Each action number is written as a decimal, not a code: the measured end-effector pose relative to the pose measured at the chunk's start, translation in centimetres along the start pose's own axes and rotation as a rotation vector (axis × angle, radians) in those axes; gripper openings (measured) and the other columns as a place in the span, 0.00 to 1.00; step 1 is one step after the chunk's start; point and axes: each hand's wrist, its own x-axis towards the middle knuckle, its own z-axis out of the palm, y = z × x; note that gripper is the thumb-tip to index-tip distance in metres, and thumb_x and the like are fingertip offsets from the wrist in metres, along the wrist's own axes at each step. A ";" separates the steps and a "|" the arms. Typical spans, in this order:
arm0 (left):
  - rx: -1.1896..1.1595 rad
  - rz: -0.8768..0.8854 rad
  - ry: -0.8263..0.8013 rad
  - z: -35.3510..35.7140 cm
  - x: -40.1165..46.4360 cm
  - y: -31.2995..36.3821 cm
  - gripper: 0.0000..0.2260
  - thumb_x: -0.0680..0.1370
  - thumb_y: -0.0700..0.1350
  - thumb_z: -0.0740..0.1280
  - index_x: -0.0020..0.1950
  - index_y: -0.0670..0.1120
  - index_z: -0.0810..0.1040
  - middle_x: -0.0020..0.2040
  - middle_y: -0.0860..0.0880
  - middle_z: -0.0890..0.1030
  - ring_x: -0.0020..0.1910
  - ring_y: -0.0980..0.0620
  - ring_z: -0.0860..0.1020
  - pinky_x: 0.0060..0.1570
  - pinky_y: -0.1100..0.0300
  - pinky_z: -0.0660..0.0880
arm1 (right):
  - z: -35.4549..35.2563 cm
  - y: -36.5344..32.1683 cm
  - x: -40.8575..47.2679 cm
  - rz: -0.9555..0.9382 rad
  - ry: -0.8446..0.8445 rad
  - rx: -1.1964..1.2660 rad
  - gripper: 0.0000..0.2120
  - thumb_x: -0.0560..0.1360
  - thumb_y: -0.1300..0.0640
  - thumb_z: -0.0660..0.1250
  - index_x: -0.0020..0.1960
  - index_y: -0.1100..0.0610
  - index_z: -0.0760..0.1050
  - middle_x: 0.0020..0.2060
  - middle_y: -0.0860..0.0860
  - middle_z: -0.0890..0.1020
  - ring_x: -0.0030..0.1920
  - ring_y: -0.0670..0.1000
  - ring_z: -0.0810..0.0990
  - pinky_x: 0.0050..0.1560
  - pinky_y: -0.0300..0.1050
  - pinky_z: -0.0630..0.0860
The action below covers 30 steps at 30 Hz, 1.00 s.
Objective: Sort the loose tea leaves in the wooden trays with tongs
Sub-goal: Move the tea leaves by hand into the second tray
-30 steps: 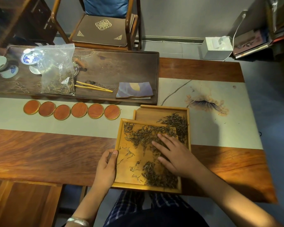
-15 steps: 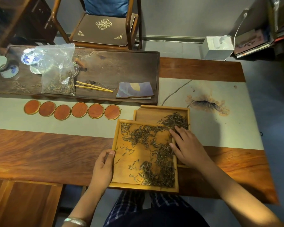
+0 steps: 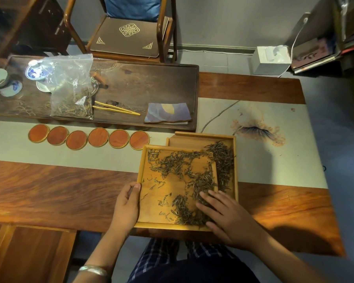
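The left hand (image 3: 127,205) is gripping the near tray (image 3: 161,188)'s left rim while the right hand (image 3: 227,217) is lying flat, fingers spread, on dark wiry tea leaves (image 3: 180,166); the pale tongs (image 3: 116,108) are sitting untouched on the dark board (image 3: 151,86), tips pointing right.

Both bare forearms entered from the bottom of the frame and angled up toward its lower centre. The left hand (image 3: 127,207) sat left of centre, wrist straight, its fingers curled and the thumb pressed forward near the tip, in a pinching hold. A pale metal bangle (image 3: 92,270) circled the left wrist near the bottom edge. The right hand (image 3: 226,216) lay lower centre right, palm down and flat, its fingers (image 3: 207,197) spread loosely and pointing toward the upper left. The right forearm ran off diagonally to the lower right corner.
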 end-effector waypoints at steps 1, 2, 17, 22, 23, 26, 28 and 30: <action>0.003 -0.005 -0.002 0.0 0.0 0.0 0.10 0.82 0.46 0.59 0.50 0.46 0.79 0.44 0.50 0.81 0.40 0.60 0.77 0.41 0.66 0.70 | 0.0 0.2 0.2 0.009 -0.004 0.001 0.23 0.80 0.45 0.53 0.70 0.53 0.70 0.70 0.54 0.71 0.69 0.56 0.70 0.68 0.57 0.65; 0.006 -0.007 -0.004 0.1 -0.1 0.1 0.09 0.82 0.46 0.59 0.49 0.47 0.79 0.44 0.50 0.80 0.40 0.60 0.77 0.41 0.64 0.69 | 0.0 0.3 0.5 0.017 -0.008 0.001 0.23 0.80 0.45 0.52 0.70 0.53 0.70 0.70 0.54 0.71 0.69 0.56 0.70 0.68 0.56 0.65; 0.046 0.031 -0.046 0.2 -0.7 -0.1 0.10 0.82 0.46 0.59 0.47 0.48 0.78 0.40 0.54 0.81 0.38 0.63 0.77 0.37 0.74 0.70 | -0.3 4.2 4.5 0.306 0.010 0.071 0.25 0.81 0.43 0.48 0.75 0.51 0.60 0.75 0.51 0.62 0.74 0.52 0.58 0.73 0.47 0.53; 0.052 0.017 -0.049 0.0 -0.9 -0.4 0.10 0.82 0.47 0.59 0.47 0.50 0.78 0.41 0.57 0.81 0.40 0.63 0.77 0.41 0.66 0.68 | -0.6 5.7 4.5 0.438 0.071 0.199 0.28 0.79 0.41 0.44 0.75 0.49 0.61 0.75 0.49 0.62 0.74 0.52 0.58 0.72 0.48 0.54; 0.046 0.015 -0.049 0.1 -0.9 -0.4 0.10 0.82 0.47 0.59 0.47 0.50 0.79 0.42 0.56 0.81 0.40 0.63 0.77 0.42 0.65 0.69 | -0.8 5.7 4.5 0.446 0.084 0.229 0.27 0.79 0.40 0.44 0.74 0.49 0.62 0.74 0.49 0.62 0.74 0.52 0.58 0.71 0.47 0.54; 0.031 0.013 -0.048 0.1 -0.9 -0.5 0.10 0.82 0.47 0.59 0.49 0.49 0.79 0.43 0.54 0.82 0.41 0.62 0.78 0.42 0.65 0.69 | -1.4 4.8 4.3 0.463 0.170 0.318 0.25 0.80 0.42 0.46 0.73 0.48 0.64 0.74 0.48 0.64 0.74 0.50 0.57 0.71 0.47 0.53; 0.021 0.012 -0.042 0.2 -0.9 -0.5 0.10 0.82 0.47 0.59 0.49 0.49 0.79 0.43 0.54 0.82 0.41 0.63 0.78 0.41 0.69 0.69 | -1.8 3.4 4.4 0.418 0.194 0.331 0.25 0.79 0.41 0.46 0.73 0.47 0.63 0.74 0.47 0.63 0.74 0.49 0.56 0.71 0.49 0.55; 0.021 0.021 -0.042 0.4 -1.0 -0.4 0.09 0.82 0.47 0.59 0.48 0.49 0.79 0.42 0.55 0.81 0.40 0.63 0.77 0.40 0.73 0.70 | -1.9 1.6 4.9 0.344 0.126 0.307 0.26 0.79 0.39 0.45 0.74 0.44 0.58 0.75 0.44 0.59 0.75 0.47 0.52 0.71 0.50 0.53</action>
